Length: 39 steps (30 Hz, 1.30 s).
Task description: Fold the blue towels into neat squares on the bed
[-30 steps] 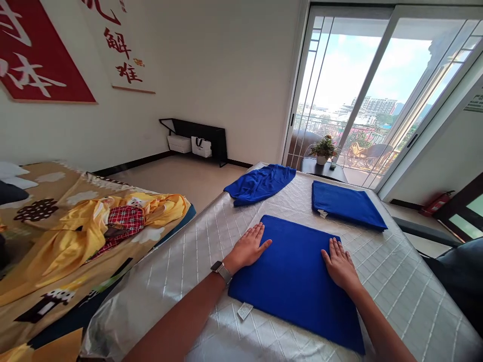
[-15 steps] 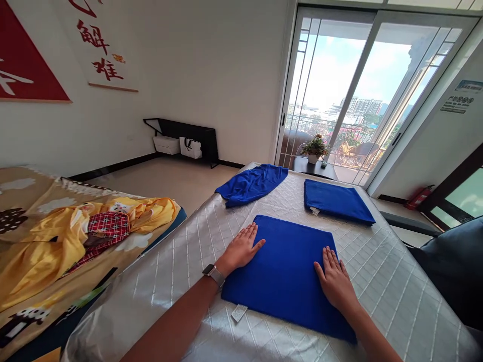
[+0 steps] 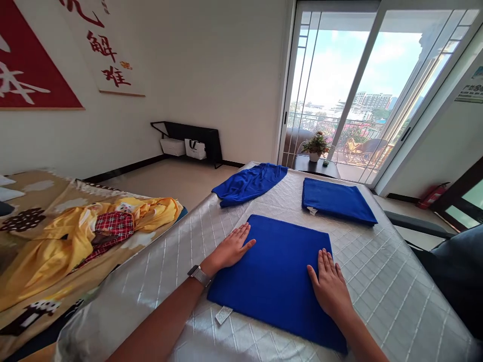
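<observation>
A flat, folded blue cloth [image 3: 277, 274] lies on the silvery quilted mattress [image 3: 377, 291], a white tag showing at its near left corner. My left hand [image 3: 231, 247] rests flat on the cloth's left edge, fingers stretched out, a watch on the wrist. On the right edge lies my right hand [image 3: 331, 281], palm down with the fingers extended. Behind the cloth are a crumpled blue cloth [image 3: 251, 184] at the far left and a second folded blue cloth [image 3: 337, 200] at the far right.
Yellow clothing with a red plaid part [image 3: 115, 223] lies on a patterned bed at the left. Beyond the mattress stands a small dark table [image 3: 320, 167] with a potted plant [image 3: 316, 146]. A dark seat [image 3: 456, 261] borders the right side.
The view has shifted slightly, so the near cloth and both hands appear a little further left. Both hands still lie flat on the cloth's edges.
</observation>
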Motion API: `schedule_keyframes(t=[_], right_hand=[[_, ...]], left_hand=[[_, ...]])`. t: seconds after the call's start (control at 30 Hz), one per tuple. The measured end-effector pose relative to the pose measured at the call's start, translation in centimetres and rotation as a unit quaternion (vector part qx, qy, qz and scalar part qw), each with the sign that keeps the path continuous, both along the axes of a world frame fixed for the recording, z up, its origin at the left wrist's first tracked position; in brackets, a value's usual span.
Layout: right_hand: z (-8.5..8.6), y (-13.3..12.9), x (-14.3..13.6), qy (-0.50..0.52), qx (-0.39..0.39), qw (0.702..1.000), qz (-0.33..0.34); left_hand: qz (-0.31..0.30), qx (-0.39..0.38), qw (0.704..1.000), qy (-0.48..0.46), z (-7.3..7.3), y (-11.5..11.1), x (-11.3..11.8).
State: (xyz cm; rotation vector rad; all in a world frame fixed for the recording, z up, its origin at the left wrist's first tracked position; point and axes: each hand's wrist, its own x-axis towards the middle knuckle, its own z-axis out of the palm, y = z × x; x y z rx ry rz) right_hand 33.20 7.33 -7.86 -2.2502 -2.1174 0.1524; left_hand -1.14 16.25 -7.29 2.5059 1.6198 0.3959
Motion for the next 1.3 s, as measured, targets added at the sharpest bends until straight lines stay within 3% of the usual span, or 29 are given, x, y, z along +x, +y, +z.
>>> schedule_keyframes(t=[0.17,0.27,0.4,0.53,0.67,0.8,0.97,1.1,1.3], right_hand=[[0.0,0.1,0.1,-0.019,-0.007,1.000,0.005],[0.2,0.2,0.0,-0.022,-0.008,1.000,0.009],[0.5,0.1,0.0,-0.038,-0.013,0.999,0.013],[0.7,-0.3,0.2,-0.057,-0.033,0.997,0.036],[0.8,-0.5,0.4,-0.058,-0.033,0.997,0.040],[1.0,-0.4,0.3,-0.060,-0.029,0.996,0.054],[1.0,-0.1,0.0,-0.045,-0.025,0.998,0.024],[0.7,0.1,0.0,-0.025,-0.015,1.000,0.011],[0.2,0.1,0.2,-0.010,-0.009,1.000,0.004]], left_hand=[[-0.002,0.012,1.000,0.003,2.1,-1.4,1.7],[-0.081,0.046,0.996,0.001,3.3,-3.4,4.7],[-0.217,0.050,0.975,-0.017,4.3,-6.5,11.2],[-0.252,0.043,0.965,-0.055,4.1,-8.1,17.9],[-0.229,0.026,0.970,-0.074,3.0,-8.1,20.7],[-0.212,0.025,0.975,-0.062,1.8,-7.8,19.5],[-0.174,0.025,0.984,-0.031,1.2,-7.0,15.5],[-0.126,0.032,0.992,-0.002,1.0,-6.2,10.0],[-0.001,0.031,0.999,0.013,0.4,-5.3,1.6]])
